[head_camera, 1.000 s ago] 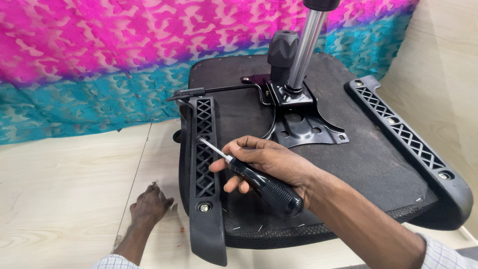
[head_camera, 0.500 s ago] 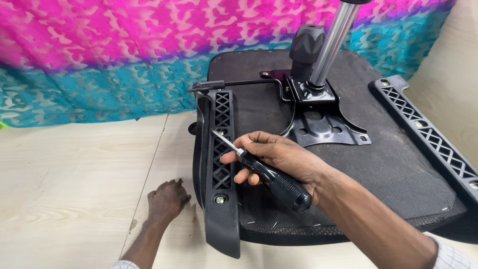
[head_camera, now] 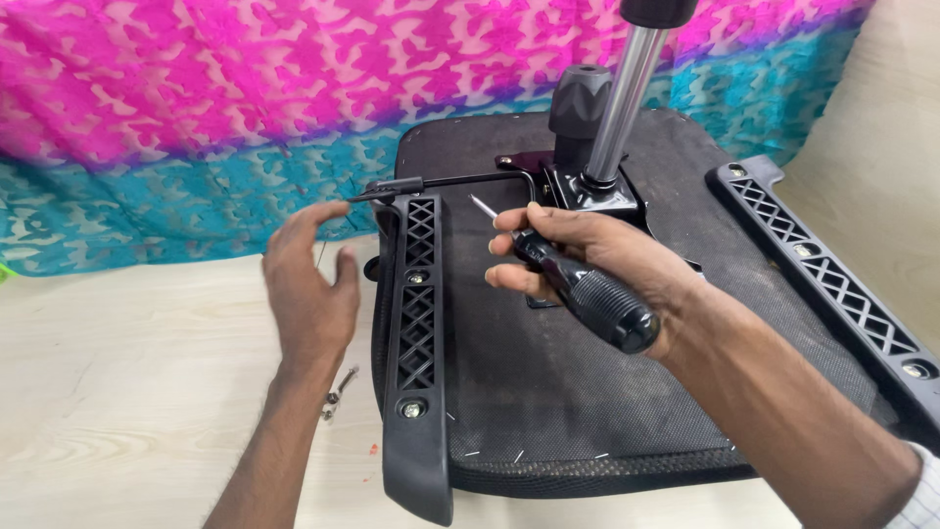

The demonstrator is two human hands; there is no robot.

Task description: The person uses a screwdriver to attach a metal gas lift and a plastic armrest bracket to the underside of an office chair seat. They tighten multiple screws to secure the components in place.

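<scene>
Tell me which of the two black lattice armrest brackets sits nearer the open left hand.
The bracket along the seat's left edge, right beside the left hand; the other bracket lies far right.

I take this for a makeshift home workroom, not a proper shop. An upturned office chair seat (head_camera: pixel 587 392) lies on a pale wooden floor (head_camera: pixel 127 392), loose screws (head_camera: pixel 338 390) beside it, with a pink-and-teal patterned cloth (head_camera: pixel 196 118) draped behind.

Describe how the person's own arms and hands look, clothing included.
Both forearms are bare. The left hand and right hand wear no gloves, rings or watch that show. At the right arm's lower edge a pale checked sleeve cuff is pushed up near the elbow. No sleeve shows on the left arm.
</scene>
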